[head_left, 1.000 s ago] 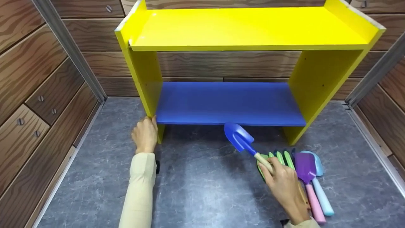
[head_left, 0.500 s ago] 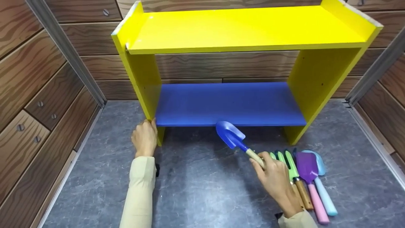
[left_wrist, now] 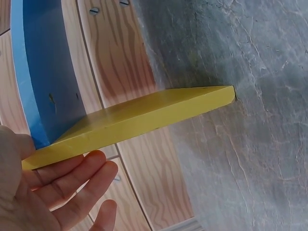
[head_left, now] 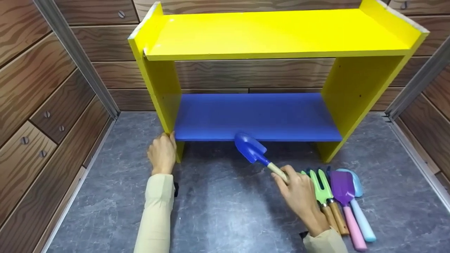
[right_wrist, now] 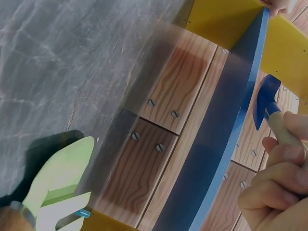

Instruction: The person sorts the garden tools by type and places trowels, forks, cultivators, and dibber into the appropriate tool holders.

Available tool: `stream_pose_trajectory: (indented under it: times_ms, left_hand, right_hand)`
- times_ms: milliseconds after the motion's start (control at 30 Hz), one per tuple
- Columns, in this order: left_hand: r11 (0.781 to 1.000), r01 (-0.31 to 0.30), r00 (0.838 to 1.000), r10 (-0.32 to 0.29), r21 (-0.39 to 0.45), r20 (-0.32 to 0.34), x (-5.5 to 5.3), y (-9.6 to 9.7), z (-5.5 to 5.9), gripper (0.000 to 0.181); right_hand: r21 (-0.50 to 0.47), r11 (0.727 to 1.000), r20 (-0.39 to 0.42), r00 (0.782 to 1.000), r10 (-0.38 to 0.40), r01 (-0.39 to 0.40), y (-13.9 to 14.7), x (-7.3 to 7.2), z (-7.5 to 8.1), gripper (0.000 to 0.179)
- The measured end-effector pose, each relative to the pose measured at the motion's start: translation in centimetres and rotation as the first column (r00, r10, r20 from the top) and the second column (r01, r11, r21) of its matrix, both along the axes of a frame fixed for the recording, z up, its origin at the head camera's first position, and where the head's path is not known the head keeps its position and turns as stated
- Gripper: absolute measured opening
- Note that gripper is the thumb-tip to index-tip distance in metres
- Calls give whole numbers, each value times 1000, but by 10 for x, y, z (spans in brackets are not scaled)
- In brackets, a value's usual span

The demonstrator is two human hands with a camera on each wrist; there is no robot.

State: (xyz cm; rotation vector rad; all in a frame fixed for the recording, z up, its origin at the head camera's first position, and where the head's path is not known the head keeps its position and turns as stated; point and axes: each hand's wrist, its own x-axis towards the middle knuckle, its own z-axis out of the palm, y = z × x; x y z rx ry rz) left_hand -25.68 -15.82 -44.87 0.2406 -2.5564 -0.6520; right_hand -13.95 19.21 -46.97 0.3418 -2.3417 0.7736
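A yellow shelf unit (head_left: 277, 31) with a blue lower shelf (head_left: 260, 117) stands upright on the grey floor. My left hand (head_left: 161, 153) grips the front edge of its left side panel, beside the blue shelf. In the left wrist view the thumb lies on one side of the yellow panel (left_wrist: 144, 115), the fingers (left_wrist: 98, 175) on the other. My right hand (head_left: 299, 193) holds a small trowel (head_left: 250, 147) by its pale wooden handle. The trowel's blue blade overlaps the front edge of the blue shelf in the head view; in the right wrist view the blade (right_wrist: 266, 98) tilts beside that shelf.
Right of my right hand lie a green hand fork (head_left: 320, 186), a purple spade (head_left: 342, 186) with a pink handle, and a light blue trowel (head_left: 362, 218). A green blade (right_wrist: 62, 168) shows in the right wrist view. Wood-patterned walls (head_left: 52, 140) enclose the sides and back.
My right hand has moved left with the trowel, away from the other tools, uncovering more of the green fork and wooden handles. The left hand keeps its grip on the panel.
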Motion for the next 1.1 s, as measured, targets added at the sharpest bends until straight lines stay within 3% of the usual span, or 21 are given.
stream_pose_trajectory:
  times_ms: [433, 633, 833, 1100]
  left_hand:
    - [1000, 11, 1000, -11, -1, 5, -1, 0, 1, 40]
    - [1000, 3, 1000, -3, -13, 16, -2, 0, 1, 39]
    - [1000, -10, 1000, 10, -26, -1, -2, 1, 1, 39]
    - [999, 0, 1000, -1, -38, -16, -2, 0, -1, 39]
  right_hand:
    - [-36, 999, 11, 1000, 7, -7, -11, -14, 8, 12]
    - [-76, 997, 92, 995, 26, -19, -17, -18, 16, 9]
    - [-252, 962, 236, 958, 162, -100, -25, -20, 26, 20]
    - [-377, 909, 286, 911, 298, -179, -35, -25, 28, 25]
